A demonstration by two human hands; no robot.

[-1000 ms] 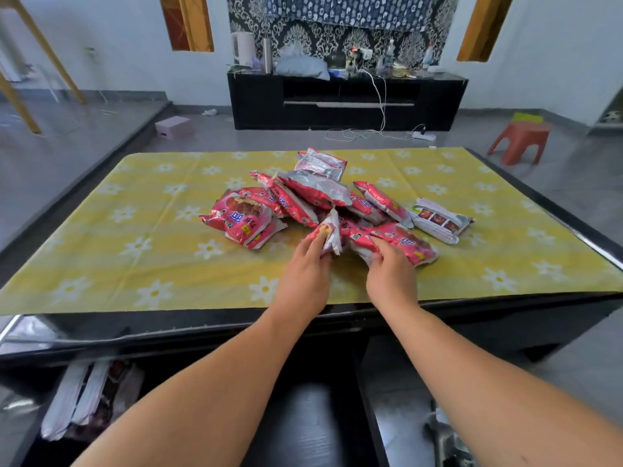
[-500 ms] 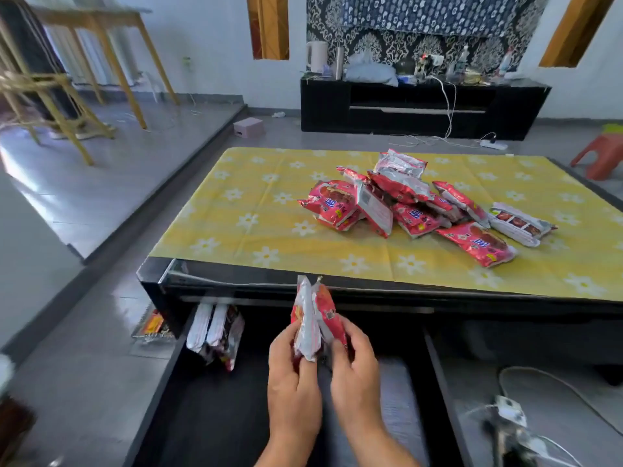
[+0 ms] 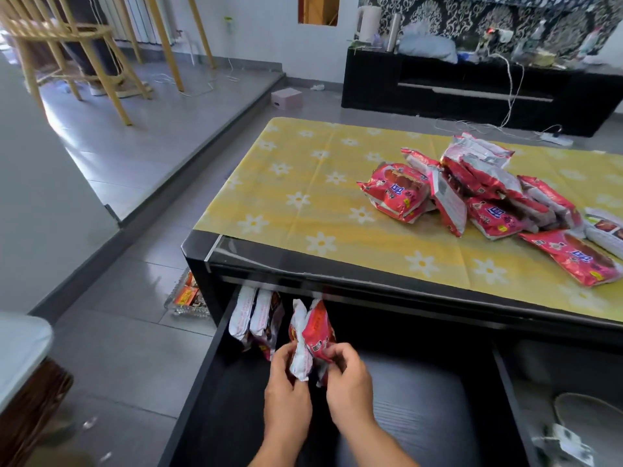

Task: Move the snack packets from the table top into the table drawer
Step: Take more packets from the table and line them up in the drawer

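Fingers point(image 3: 332, 357) of my left hand point(image 3: 286, 396) and right hand point(image 3: 349, 387) pinch two upright snack packets point(image 3: 312, 335) over the open drawer point(image 3: 209, 396), forearms reaching in from the near edge.

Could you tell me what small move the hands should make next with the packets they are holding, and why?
Probably lower and release them upright beside the packets already standing at the drawer's back left. The left hand and right hand hold two packets over the open drawer, right of that row, with bare floor below and a pile waiting on the table.
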